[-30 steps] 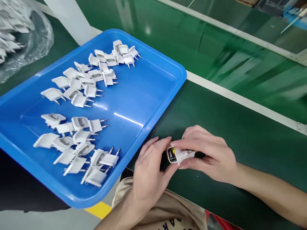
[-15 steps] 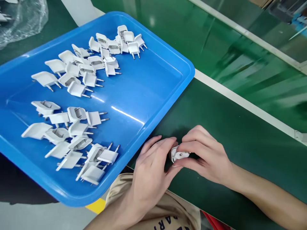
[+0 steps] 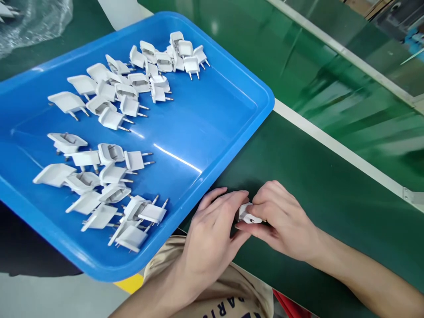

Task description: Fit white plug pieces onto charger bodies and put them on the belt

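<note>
Between my two hands is a white plug housing (image 3: 251,216), low over the green table beside the tray. My left hand (image 3: 215,225) is closed around its left side, fingers curled over the far edge and the thumb below. My right hand (image 3: 281,216) pinches the right side with thumb and fingertips. Much of the piece is hidden by fingers; a small dark hole shows on its near face. To the left, several white two-pin plug housings (image 3: 111,119) lie in loose groups in a blue tray (image 3: 198,128), some with hollow backs up, others with pins toward the right.
A clear plastic bag (image 3: 43,22) with white parts in it lies at the far left. A white rail (image 3: 331,141) crosses the green table (image 3: 314,185) on the right. The tray's near edge hangs past the table edge, above the floor.
My right fingers have shifted on the plug housing, and its pin end now tilts a little downward. Both hands keep hold of it. The whole view has shifted slightly.
</note>
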A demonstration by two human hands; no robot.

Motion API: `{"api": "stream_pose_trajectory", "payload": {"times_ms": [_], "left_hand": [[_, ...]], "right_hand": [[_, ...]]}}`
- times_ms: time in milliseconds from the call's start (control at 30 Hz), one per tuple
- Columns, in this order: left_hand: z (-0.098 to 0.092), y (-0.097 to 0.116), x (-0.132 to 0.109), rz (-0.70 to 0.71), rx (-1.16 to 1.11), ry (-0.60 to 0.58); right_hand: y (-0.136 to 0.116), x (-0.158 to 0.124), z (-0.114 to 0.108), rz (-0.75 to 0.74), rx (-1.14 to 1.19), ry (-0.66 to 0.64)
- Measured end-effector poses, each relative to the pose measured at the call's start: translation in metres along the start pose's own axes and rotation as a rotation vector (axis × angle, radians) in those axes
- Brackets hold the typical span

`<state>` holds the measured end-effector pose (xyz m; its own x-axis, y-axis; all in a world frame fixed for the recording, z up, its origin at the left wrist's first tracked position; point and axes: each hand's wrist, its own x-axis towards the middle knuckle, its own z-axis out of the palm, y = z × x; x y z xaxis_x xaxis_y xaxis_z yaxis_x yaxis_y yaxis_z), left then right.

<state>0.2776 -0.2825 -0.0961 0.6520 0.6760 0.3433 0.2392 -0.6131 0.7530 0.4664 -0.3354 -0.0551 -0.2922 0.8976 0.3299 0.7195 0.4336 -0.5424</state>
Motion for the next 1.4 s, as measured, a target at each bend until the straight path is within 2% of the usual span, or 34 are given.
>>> {"api": "stream_pose_trajectory", "payload": {"times_ms": [100, 167, 267, 333, 400, 500, 633, 800, 1000, 1233, 1400], "left_hand": [[-0.001, 0.001, 0.0, -0.023, -0.019, -0.037], [-0.002, 0.001, -0.001, -0.047, -0.064, -0.044], [-0.006, 0.002, -0.004, -0.199, -0.229, -0.041], [-0.009, 0.001, -0.007, -0.332, -0.359, -0.029], [-0.011, 0.0, -0.01, -0.401, -0.459, -0.023], [-0.011, 0.0, -0.012, -0.422, -0.56, -0.045], [-0.011, 0.002, -0.009, -0.455, -0.608, -0.058], [-0.013, 0.008, -0.003, -0.479, -0.675, -0.05], [-0.015, 0.01, -0.001, -0.476, -0.656, -0.029], [-0.013, 0.008, -0.001, -0.512, -0.664, -0.081], [-0.014, 0.005, -0.001, -0.499, -0.669, -0.063]], "right_hand": [[0.001, -0.002, 0.003, 0.006, -0.047, 0.005], [0.006, -0.005, 0.004, 0.028, 0.006, 0.021], [0.016, -0.011, 0.004, 0.112, 0.33, 0.078], [0.02, -0.014, 0.003, 0.092, 0.473, 0.137], [0.018, -0.015, 0.004, -0.005, 0.421, 0.139], [0.008, -0.015, 0.011, -0.104, 0.235, 0.081], [-0.004, -0.015, 0.024, -0.093, 0.125, 0.146], [-0.01, -0.014, 0.027, -0.051, 0.19, 0.267], [-0.014, -0.016, 0.026, -0.016, 0.173, 0.269], [-0.012, -0.017, 0.024, -0.058, 0.11, 0.292], [-0.013, -0.014, 0.025, -0.07, 0.153, 0.296]]}}
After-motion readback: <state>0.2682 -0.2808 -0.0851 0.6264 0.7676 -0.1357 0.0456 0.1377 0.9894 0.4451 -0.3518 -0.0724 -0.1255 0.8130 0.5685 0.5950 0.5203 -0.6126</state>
